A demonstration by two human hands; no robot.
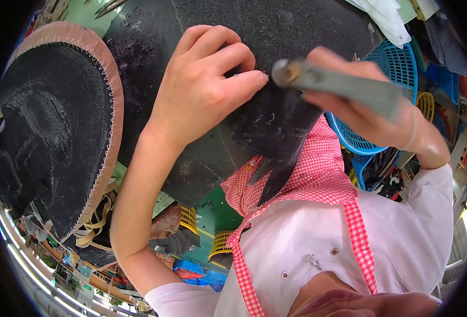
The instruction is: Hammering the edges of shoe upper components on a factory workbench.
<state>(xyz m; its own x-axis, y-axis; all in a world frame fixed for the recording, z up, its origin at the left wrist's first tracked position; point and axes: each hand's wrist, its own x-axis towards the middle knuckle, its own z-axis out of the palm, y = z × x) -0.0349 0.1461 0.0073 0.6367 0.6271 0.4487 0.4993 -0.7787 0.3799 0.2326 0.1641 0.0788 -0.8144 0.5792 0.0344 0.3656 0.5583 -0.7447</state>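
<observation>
A hammer (344, 84), smeared by motion, is in my right hand (360, 100), whose fingers are wrapped round it. The hammer's rounded metal end is close to the thumb of my left hand (204, 87). My left hand rests on the dark work surface (318, 26) with its fingers curled in and its thumb at the edge of a black leather-like piece (273, 124). What lies under those fingers is hidden. The black piece hangs over the near edge toward a red-and-white checked apron (323, 164), with a narrow pointed strip below it.
A large black piece with a zigzag-stitched tan border (114, 100) stands at the left. Blue plastic baskets (397, 63) are at the right, with white plastic (384, 18) above. Yellow baskets (222, 245) and a blue crate (204, 272) sit lower, on the green floor.
</observation>
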